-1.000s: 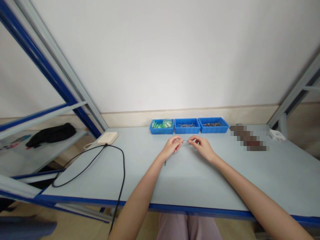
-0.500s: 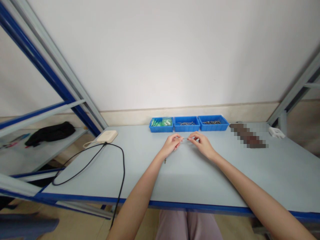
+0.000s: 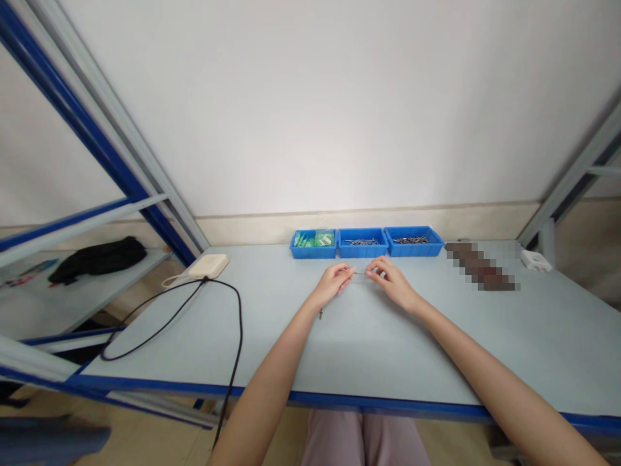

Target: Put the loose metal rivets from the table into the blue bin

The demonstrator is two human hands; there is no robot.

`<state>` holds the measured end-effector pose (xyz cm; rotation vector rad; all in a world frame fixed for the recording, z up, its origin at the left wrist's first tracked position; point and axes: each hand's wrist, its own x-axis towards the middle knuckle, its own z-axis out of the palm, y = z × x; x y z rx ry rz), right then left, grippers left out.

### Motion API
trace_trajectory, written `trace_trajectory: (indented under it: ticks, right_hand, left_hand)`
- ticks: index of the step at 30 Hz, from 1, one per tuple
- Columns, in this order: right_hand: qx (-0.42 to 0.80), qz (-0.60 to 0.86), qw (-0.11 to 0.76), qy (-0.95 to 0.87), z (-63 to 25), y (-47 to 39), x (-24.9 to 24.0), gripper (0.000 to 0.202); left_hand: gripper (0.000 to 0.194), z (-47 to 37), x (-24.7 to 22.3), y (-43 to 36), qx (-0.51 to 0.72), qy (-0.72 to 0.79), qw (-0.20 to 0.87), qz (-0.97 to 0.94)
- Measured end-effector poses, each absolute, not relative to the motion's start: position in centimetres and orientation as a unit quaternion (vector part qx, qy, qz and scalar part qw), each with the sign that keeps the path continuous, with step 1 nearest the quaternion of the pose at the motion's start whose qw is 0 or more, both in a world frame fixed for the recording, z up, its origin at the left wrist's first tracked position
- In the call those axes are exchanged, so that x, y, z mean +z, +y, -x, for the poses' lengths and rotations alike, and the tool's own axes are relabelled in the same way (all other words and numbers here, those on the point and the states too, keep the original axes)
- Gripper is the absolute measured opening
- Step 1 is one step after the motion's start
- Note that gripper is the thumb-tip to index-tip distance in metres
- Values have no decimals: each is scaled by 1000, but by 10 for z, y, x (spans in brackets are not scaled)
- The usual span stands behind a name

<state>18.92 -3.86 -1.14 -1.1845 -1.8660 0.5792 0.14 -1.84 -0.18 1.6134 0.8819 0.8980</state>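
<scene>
My left hand (image 3: 334, 283) and my right hand (image 3: 392, 283) face each other just above the bench, fingers pinched. A thin, dark metal rod (image 3: 359, 274) bridges the small gap between their fingertips; its ends are hidden in the fingers. Close to my left wrist, a tiny brass-coloured piece (image 3: 321, 314) shows against the bench. Beyond the hands are three blue bins: the left bin (image 3: 313, 253) holds green packets, the middle bin (image 3: 363, 250) thin silvery metal pieces, and the right bin (image 3: 415, 249) darker slim metal pieces.
A cream box (image 3: 208, 265) with a black cable (image 3: 240, 317) looping over the bench's front edge is at left. A white plug-like block (image 3: 535, 261) stands at far right, near a blurred-out brown object (image 3: 480, 266). A wall (image 3: 359, 116) rises behind the bench (image 3: 388, 349).
Both hands stay in nearly the same place. The pale bit seen between the fingertips earlier is no longer visible, and a thin dark rod shows there now.
</scene>
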Motion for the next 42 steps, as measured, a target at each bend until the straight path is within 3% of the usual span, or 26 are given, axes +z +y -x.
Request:
trace_trajectory:
  ticks: [8,19,25,35,42]
  right_hand:
    - [299,474,332,-759,-192,-42,-6,34]
    - [257,514,381,-725,-190,-39,-6,28]
    - [276,493,369,-738,-187,-43,-5,35]
    - [254,504,404,-720,-187,-40,-8,26]
    - [331,444,379,-742,-190,-44,3,35]
  left_hand:
    - [43,-1,-5,-15,381,366,511,-679]
    - [36,-1,-2,-18,377,372,516,-673]
    - [48,-2,-2,-19,356,374,507,-690]
    - [39,-1,-5,-17,371,364,517,-680]
    - [54,-2,-6,-15,374,368,529,-667]
